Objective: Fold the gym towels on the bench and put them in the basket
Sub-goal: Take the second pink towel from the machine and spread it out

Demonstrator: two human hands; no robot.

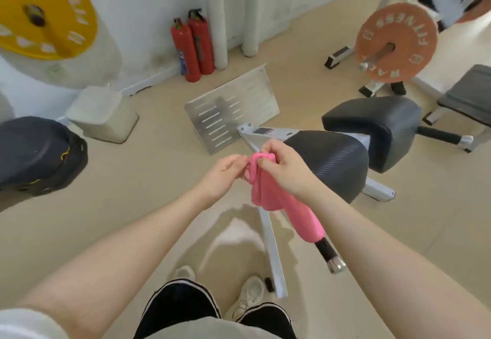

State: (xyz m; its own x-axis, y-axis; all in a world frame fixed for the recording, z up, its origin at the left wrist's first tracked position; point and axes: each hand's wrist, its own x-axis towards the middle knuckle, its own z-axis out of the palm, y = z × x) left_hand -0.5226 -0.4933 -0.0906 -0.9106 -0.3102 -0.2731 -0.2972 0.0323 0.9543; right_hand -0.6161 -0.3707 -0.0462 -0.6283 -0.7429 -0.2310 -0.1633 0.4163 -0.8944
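The right hand (285,171) grasps the top of a pink towel (263,187), with the thumb and the curled fingers closed over the bunched upper edge. The left hand (223,176) is just beside it and pinches a thin fold of the same towel between thumb and fingertips, so both hands hold the cloth together in the air. The towel hangs down from the hands in a loose bunch, and its lower part lies against or in front of a pink-covered bar (305,221) that ends in a black grip and a metal cap; I cannot tell if the cloth touches the bar. Behind the hands stands the bench (334,163) with a black padded seat on a white metal frame, and a second black pad (377,126) is near it on the right. A slotted metal plate (231,110) lies on the beige floor further back. Two red fire extinguishers (192,46) stand at the white wall. On the left, a whitish lidded bin (102,114) stands on the floor, and a dark bag (37,155) is at the left edge. An orange weight plate (396,43) is on a rack at the right, and a yellow one (42,11) is at the upper left.
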